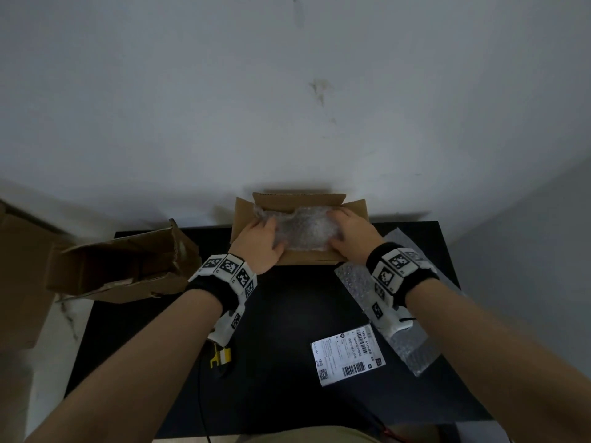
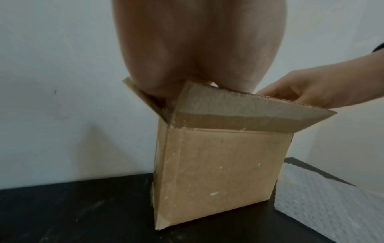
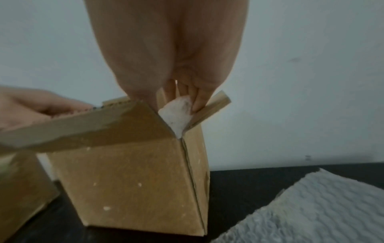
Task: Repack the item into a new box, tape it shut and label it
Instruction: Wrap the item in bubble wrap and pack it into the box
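An open brown cardboard box point(image 1: 315, 258) stands at the back of the black table point(image 1: 287, 330), its flaps up. A bundle of bubble wrap point(image 1: 303, 230) fills its top; whatever it covers is hidden. My left hand point(image 1: 260, 241) lies on the bundle's left end, fingers straight, reaching down inside the left flap. My right hand point(image 1: 350, 233) presses on the right end. In the right wrist view its fingers point(image 3: 195, 100) point straight down between the white wrap point(image 3: 177, 113) and the right flap. The left wrist view shows the box point(image 2: 218, 172) from the front.
A torn old carton point(image 1: 121, 266) lies on its side at the table's left edge. A printed shipping label point(image 1: 347, 354) lies near me on the right, beside a loose sheet of bubble wrap point(image 1: 406, 343). A yellow tool point(image 1: 220, 356) sits under my left forearm. A wall stands directly behind the box.
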A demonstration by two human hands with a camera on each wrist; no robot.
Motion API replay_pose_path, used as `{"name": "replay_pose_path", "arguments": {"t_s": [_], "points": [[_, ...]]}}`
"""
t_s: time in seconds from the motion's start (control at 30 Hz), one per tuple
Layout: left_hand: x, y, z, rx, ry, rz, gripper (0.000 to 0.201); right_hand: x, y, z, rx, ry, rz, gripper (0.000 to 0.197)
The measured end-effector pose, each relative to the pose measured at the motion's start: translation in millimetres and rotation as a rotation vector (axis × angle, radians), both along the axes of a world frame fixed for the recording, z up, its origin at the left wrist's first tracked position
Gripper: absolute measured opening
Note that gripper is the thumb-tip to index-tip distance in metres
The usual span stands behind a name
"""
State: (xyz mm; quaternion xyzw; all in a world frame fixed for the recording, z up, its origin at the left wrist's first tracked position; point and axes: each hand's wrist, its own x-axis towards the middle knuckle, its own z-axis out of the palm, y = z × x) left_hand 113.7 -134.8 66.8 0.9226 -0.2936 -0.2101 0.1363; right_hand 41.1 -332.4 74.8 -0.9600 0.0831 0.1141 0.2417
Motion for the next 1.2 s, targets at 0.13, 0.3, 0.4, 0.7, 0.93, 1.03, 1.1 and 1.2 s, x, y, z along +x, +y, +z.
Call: {"name": "replay_pose_path", "arguments": {"t_s": [0.13, 0.3, 0.4, 0.7, 0.93, 1.03, 1.1, 1.2], "points": [[-3.8, 11.0, 2.4, -0.140, -0.288, -0.095, 0.028, -2.7, -9.6, 8.1, 0.174, -0.072, 0.001, 0.034], [-14.8, 19.8, 4.9, -0.002, -0.349, -0.271, 0.063, -6.3, -3.1, 13.6, 0.254, 0.155, 0.095, 0.032], [-16.5, 21.1, 1.5, 0.049, -0.360, -0.273, 0.068, -7.7, -2.7, 3.4, 0.242, 0.176, 0.078, 0.050], [-25.2, 17.7, -16.5, 0.086, -0.294, -0.224, 0.072, -10.2, -1.9, -16.5, -0.097, 0.204, 0.240, 0.056], [-37.3, 18.0, -7.8, 0.158, -0.472, -0.114, 0.061, -24.0, -6.9, -0.4, 0.086, -0.187, 0.027, 0.042], [-42.4, 17.0, -7.4, 0.184, -0.472, -0.032, 0.064, -35.8, -7.8, -7.0, -0.019, -0.163, 0.135, 0.046], [-44.1, 18.2, -10.8, 0.189, -0.452, -0.036, 0.070, -39.5, -8.4, -12.5, -0.098, -0.127, 0.197, 0.060], [-44.4, 20.0, -19.3, 0.179, -0.396, -0.076, 0.078, -40.6, -5.4, -19.2, -0.224, -0.060, 0.255, 0.073]]}}
